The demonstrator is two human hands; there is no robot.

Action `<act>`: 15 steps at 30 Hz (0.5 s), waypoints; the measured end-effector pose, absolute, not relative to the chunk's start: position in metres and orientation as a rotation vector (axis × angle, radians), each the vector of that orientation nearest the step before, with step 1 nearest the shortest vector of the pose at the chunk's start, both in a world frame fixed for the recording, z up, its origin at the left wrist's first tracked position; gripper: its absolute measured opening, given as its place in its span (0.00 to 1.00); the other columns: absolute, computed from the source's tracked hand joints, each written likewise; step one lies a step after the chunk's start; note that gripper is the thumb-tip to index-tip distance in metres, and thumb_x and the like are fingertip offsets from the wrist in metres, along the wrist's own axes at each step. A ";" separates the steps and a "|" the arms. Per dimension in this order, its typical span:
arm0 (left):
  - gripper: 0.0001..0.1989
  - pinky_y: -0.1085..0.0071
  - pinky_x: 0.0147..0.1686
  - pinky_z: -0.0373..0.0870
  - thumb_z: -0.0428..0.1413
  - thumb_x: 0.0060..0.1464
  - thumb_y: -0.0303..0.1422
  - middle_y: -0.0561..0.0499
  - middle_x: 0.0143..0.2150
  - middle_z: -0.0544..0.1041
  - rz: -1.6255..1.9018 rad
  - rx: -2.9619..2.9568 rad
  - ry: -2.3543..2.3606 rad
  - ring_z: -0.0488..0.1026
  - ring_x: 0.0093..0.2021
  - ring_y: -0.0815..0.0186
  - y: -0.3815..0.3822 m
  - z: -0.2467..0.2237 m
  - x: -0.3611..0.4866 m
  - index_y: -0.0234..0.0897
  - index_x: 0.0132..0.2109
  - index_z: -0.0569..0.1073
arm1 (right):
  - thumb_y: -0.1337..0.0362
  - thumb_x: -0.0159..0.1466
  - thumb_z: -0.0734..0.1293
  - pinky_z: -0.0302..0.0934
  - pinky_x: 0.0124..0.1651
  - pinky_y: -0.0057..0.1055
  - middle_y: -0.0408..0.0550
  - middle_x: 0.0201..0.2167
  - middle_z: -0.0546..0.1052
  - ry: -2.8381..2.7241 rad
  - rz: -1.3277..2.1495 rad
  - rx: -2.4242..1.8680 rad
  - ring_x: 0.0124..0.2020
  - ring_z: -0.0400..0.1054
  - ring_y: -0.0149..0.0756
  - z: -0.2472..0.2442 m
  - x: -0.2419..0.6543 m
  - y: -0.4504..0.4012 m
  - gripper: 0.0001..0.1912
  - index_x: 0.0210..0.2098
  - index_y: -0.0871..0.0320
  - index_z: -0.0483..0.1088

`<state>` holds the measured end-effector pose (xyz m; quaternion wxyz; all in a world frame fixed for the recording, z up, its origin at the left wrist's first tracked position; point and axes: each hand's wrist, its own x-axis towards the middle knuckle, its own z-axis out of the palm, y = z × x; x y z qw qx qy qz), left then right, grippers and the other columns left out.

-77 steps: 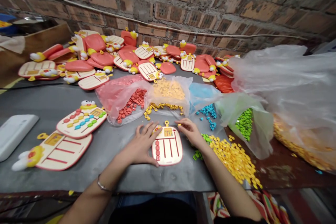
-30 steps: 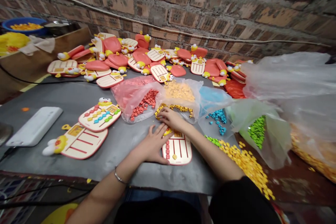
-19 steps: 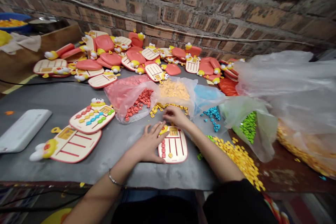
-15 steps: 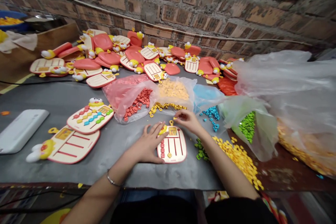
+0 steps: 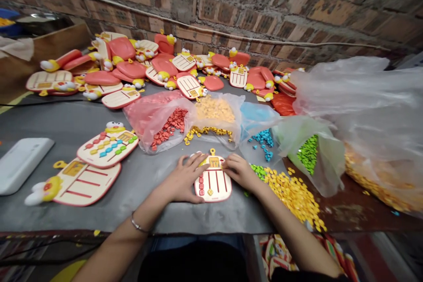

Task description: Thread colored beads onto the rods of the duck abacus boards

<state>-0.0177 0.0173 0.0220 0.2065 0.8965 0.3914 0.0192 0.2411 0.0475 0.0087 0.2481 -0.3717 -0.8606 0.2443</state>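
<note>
Your right hand (image 5: 239, 172) hides whether it holds anything at the edge of the board (image 5: 213, 185); your left hand (image 5: 187, 176) covers the board's upper left corner. Far left of the board, the picture's edge cuts off a blue tub (image 5: 6, 16) and a cloth (image 5: 16, 48).

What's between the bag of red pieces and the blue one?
A clear bag of yellow pieces lies between the red bag and blue bag, in the head view.

Three bead boards (image 5: 107, 150), five plastic bags (image 5: 158, 123) of beads (image 5: 168, 125) and one white plastic case (image 5: 23, 165) are counted on the near part of the table (image 5: 49, 119).
</note>
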 end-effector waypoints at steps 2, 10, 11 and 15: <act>0.53 0.48 0.64 0.41 0.64 0.40 0.50 0.41 0.73 0.42 0.043 2.501 1.092 0.39 0.71 0.45 0.017 0.021 -0.017 0.38 0.69 0.53 | 0.62 0.67 0.63 0.63 0.40 0.36 0.50 0.33 0.75 -2.322 0.745 -1.034 0.37 0.68 0.41 0.009 0.241 0.043 0.07 0.37 0.56 0.72; 0.57 0.52 0.66 0.41 0.63 0.41 0.51 0.43 0.73 0.42 0.075 2.486 1.088 0.37 0.72 0.50 0.018 0.019 -0.018 0.36 0.71 0.46 | 0.62 0.64 0.66 0.66 0.43 0.36 0.50 0.37 0.78 -2.106 0.965 -0.985 0.39 0.72 0.40 -0.002 0.201 0.037 0.07 0.40 0.56 0.73; 0.57 0.51 0.66 0.41 0.63 0.41 0.51 0.43 0.73 0.42 0.076 2.485 1.087 0.37 0.72 0.50 0.018 0.019 -0.018 0.36 0.71 0.46 | 0.61 0.63 0.67 0.66 0.42 0.35 0.48 0.35 0.78 -2.117 1.047 -0.966 0.37 0.72 0.39 0.001 0.200 0.037 0.07 0.40 0.56 0.73; 0.54 0.51 0.65 0.41 0.61 0.43 0.52 0.42 0.73 0.41 0.078 2.500 1.078 0.37 0.72 0.49 0.018 0.018 -0.019 0.35 0.70 0.48 | 0.58 0.61 0.70 0.65 0.35 0.31 0.45 0.30 0.78 -2.208 1.346 -0.904 0.30 0.71 0.36 0.019 0.204 0.048 0.11 0.40 0.57 0.74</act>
